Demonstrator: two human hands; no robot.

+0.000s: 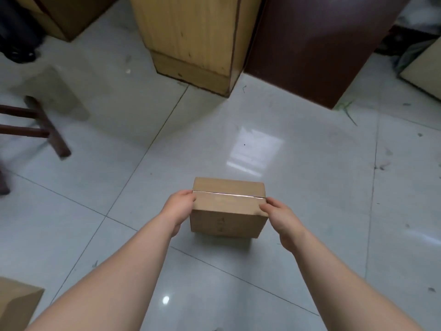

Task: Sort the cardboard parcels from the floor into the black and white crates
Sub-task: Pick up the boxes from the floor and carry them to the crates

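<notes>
Head view, step in hand: pick-up of one cardboard parcel [228, 209]; both hands are on it and it has not yet gone to a crate.
Head view, parcel: taped shut with a seam across its top, sitting low over the white tiled floor [322, 192]. A shadow lies just under its near edge, and I cannot tell whether it still touches the tiles.
Head view, left hand: the left hand [179, 210] clamps the parcel's left side, thumb up at the top edge, fingers hidden behind the side.
Head view, right hand: the right hand [280, 219] grips the parcel's right side, thumb laid on the top near the corner.
Head view, arms: both forearms reach forward and down, nearly straight, converging on the parcel.
Head view, surroundings: a pale wooden cabinet [193, 39] and a dark brown cabinet [317, 44] stand well beyond the parcel, stool legs [47, 126] far to its left, and a second cardboard box [16, 303] near and left of it.
Next move, judged: lift level with even pressure from both sides, then turn to find the crates, which are not in view.
Risk, judged: squeezing only the upper edges could let the box tip.
</notes>
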